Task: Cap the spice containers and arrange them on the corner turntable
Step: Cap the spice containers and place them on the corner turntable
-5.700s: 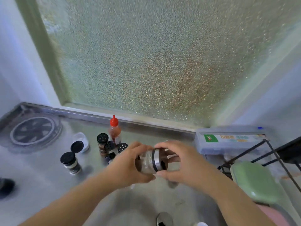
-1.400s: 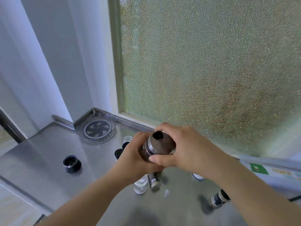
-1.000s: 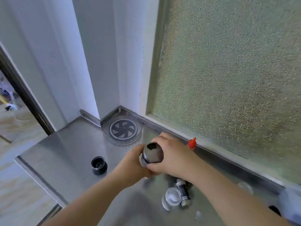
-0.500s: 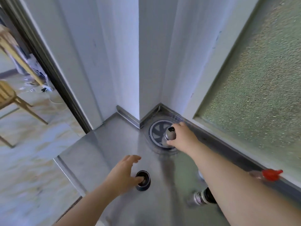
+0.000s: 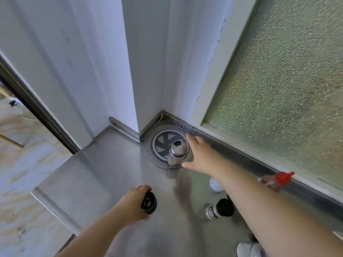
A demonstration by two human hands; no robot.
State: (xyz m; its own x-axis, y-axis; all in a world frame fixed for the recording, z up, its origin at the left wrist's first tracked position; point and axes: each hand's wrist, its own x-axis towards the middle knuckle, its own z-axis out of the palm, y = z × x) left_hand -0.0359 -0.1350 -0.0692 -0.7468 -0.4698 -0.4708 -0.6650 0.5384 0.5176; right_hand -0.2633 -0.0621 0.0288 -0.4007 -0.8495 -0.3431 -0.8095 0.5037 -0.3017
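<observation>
A steel-capped spice jar stands upright on the clear corner turntable, at its near right edge, and the right hand hovers just beside it with fingers spread wide, gripping nothing. The left hand curls around a small black-rimmed jar near the front of the steel counter. Under the right forearm lie a black-capped spice bottle on its side and a white lid, while a red-capped squeeze bottle rests against the frosted window's sill
</observation>
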